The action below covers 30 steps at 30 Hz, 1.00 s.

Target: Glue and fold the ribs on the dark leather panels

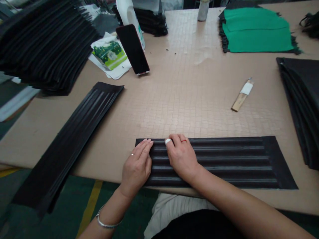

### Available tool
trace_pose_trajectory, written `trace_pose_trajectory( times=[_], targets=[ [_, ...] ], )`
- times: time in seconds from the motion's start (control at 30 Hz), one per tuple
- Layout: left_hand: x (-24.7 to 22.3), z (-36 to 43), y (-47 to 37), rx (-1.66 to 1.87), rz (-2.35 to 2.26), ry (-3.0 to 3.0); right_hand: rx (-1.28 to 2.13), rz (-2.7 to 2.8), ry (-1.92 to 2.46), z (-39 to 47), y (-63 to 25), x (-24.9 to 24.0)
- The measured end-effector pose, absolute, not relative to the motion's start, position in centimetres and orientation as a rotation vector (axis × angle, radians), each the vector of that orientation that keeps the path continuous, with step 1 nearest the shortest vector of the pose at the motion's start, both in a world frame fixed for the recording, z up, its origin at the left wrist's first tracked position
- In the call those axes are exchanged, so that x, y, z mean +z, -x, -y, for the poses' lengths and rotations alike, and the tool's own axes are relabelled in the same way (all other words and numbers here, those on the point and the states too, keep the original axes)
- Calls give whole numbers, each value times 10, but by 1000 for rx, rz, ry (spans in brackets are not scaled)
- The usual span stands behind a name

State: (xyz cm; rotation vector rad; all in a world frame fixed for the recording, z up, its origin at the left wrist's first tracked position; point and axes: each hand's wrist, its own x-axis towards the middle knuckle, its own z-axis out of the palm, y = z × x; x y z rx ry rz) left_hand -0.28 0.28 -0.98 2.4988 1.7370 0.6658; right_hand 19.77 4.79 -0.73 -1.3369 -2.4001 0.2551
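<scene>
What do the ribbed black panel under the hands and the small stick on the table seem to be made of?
Ribbed black panel: probably leather or faux leather over padding; a dull sheen runs along its raised ridges, and both hands press on its left end. Small stick: looks like bare wood or bamboo, pale tan and matte, with a white wrap near one end.

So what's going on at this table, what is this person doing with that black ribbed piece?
A person presses both hands flat on a black ribbed panel lying along the near edge of the table. The left hand and right hand rest side by side at the panel's left end. A similar panel lies to the left, and a small wooden tool lies untouched further back.
</scene>
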Motion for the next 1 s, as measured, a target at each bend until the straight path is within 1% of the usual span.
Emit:
trace_pose_trajectory(
  times=[0.1,0.23,0.33,0.43,0.57,0.67,0.73,0.83,0.93,1.0],
  targets=[
    [-9,-3,2,624,-1755,-2515,167,2360,1389,-46,-259,-8],
    [-9,-3,2,588,-1770,-2537,-4,2315,1449,-43,-367,-12],
    [-8,-2,4,566,-1773,-2557,-102,2261,1536,-39,-451,-22],
    [-5,-7,4,546,-1796,-2588,-200,2167,1642,-32,-509,-36],
    [2,-31,-23,521,-1811,-2578,-266,1971,1754,-24,-528,-47],
    [11,-59,-75,494,-1586,-2567,-277,1857,1843,-25,-523,-49],
    [20,-77,-115,355,-1419,-2593,-268,1797,1883,-26,-520,-49],
    [34,-102,-160,70,-1347,-2484,-164,1672,1908,-27,-521,-50],
    [45,-118,-175,-151,-1105,-2186,-71,1547,1878,-26,-523,-51],
    [53,-120,-171,-194,-880,-2015,-40,1486,1850,-25,-527,-52]
  ],
)
